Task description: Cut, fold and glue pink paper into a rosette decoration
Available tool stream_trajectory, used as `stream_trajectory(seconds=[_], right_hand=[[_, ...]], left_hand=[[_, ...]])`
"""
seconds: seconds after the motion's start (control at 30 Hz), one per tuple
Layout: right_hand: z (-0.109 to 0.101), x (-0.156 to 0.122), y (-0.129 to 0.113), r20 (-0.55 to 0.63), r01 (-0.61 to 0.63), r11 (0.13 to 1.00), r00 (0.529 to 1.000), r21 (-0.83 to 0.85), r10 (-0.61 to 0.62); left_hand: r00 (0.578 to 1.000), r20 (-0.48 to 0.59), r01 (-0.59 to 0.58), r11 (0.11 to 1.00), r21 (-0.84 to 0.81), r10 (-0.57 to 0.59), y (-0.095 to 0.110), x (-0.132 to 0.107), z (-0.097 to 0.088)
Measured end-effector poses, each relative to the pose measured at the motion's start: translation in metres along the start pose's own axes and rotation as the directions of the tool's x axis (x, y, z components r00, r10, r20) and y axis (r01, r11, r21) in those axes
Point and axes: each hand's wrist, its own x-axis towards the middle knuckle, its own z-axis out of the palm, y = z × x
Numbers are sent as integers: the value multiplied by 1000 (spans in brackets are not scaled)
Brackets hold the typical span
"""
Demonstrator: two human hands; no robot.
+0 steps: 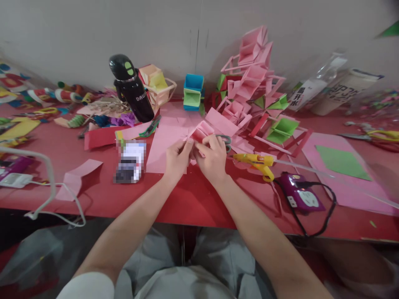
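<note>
Both my hands meet over the middle of the red table (193,199). My left hand (176,159) and my right hand (213,158) are closed on a folded pink paper piece (201,132), pinching it from either side. Under and behind the hands lies a flat pink sheet (162,143). Grey-handled scissors (226,140) rest just beyond my right hand. A yellow glue gun (257,162) lies to the right of that hand.
A black bottle (131,87) stands at the back left. A heap of pink and green folded paper baskets (252,87) rises at the back right. A purple power strip (301,196) with a black cord lies right; a white cable (50,182) runs along the left edge.
</note>
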Motion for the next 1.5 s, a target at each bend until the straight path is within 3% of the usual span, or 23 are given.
stream_trajectory(seconds=[0.1,0.2,0.33,0.53,0.7,0.87,1.1,1.23,1.5], right_hand=[[-1,-1,-6,56,31,999,998,15,-31],[-5,0,-11,37,30,984,999,175,-37],[-15,3,-14,17,-98,909,995,406,100],[-18,5,-5,69,-410,796,902,446,426],[-10,4,12,12,-505,743,830,439,557],[-3,2,24,158,-535,637,820,555,551],[-1,2,24,296,-577,563,805,591,515],[-2,3,21,295,-595,530,785,605,544],[-2,2,17,261,-589,576,791,567,553]], left_hand=[[997,-69,-19,1000,11,19,-4,6,-4],[988,-147,-42,999,35,47,-1,10,-11],[972,-209,-79,986,147,110,6,12,-21],[967,-136,-167,938,304,216,10,9,-26],[947,-41,-271,863,427,318,7,13,-29],[922,28,-359,823,441,387,2,19,-34],[953,63,-292,845,449,295,3,19,-35],[965,13,-246,888,388,262,1,20,-34],[966,-72,-215,924,316,250,4,21,-35]])
